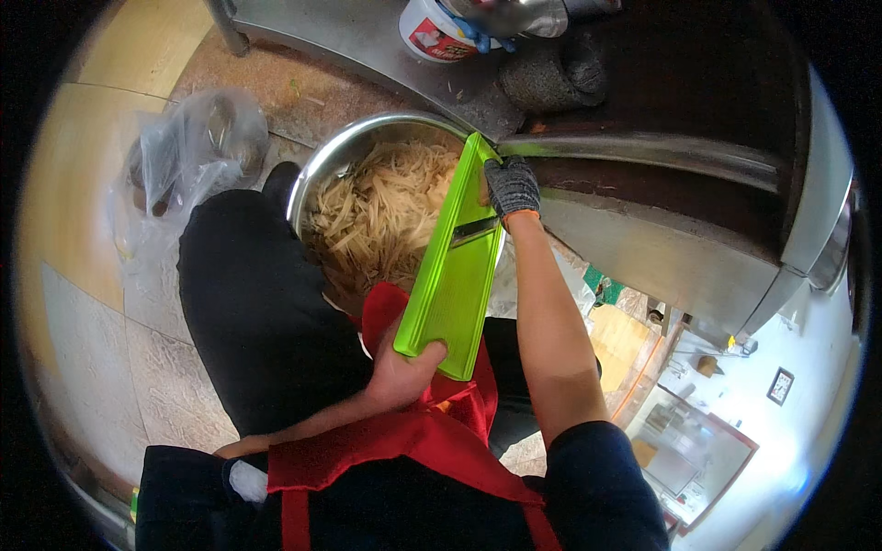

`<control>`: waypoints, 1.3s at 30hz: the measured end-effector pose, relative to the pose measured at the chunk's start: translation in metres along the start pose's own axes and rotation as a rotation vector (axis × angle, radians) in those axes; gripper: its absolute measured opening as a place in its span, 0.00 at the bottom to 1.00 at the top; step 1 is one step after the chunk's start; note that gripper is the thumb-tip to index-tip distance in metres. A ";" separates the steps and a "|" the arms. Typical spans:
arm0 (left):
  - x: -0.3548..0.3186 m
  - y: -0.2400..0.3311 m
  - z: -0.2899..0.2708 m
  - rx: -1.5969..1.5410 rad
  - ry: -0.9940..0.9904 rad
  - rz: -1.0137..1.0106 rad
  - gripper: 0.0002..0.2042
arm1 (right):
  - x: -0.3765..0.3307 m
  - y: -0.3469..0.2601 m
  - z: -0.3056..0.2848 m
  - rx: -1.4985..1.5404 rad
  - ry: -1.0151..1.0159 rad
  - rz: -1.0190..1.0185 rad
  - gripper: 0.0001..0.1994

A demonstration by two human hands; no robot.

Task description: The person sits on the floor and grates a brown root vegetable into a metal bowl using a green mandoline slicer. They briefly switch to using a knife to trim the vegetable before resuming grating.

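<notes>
Slicer, long and bright green, slants across the right side of a steel bowl filled with pale shreds. The bare left hand is closed around its near end, thumb on top; the gray-gloved right hand bends, fingers curled, at the far end beyond the blade, its grip partly hidden, so I cannot tell what it holds.
</notes>
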State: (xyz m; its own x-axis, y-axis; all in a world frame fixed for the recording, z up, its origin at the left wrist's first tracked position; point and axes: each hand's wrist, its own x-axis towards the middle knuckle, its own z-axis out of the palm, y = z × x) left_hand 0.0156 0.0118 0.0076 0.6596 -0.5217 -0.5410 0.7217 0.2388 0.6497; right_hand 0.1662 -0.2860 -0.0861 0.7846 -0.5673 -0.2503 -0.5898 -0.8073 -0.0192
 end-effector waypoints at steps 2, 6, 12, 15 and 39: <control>0.000 0.003 0.001 -0.039 0.003 0.012 0.16 | -0.014 -0.005 -0.017 0.130 -0.044 -0.014 0.26; -0.007 0.001 -0.003 -0.044 -0.013 0.043 0.17 | -0.130 -0.035 -0.083 0.334 -0.089 0.009 0.18; -0.009 -0.003 -0.012 0.026 0.045 0.049 0.18 | -0.191 -0.044 -0.059 0.109 0.026 -0.155 0.18; -0.008 -0.003 -0.006 0.003 0.004 0.038 0.18 | -0.074 -0.026 -0.022 0.112 0.045 0.000 0.22; 0.004 0.003 0.003 0.019 -0.055 0.064 0.16 | 0.008 0.020 0.009 0.102 0.003 -0.003 0.22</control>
State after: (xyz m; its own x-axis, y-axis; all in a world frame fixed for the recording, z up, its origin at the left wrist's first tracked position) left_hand 0.0193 0.0082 0.0088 0.6912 -0.5505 -0.4681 0.6741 0.2579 0.6922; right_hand 0.1590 -0.3050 -0.0966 0.7868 -0.5657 -0.2469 -0.6039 -0.7883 -0.1182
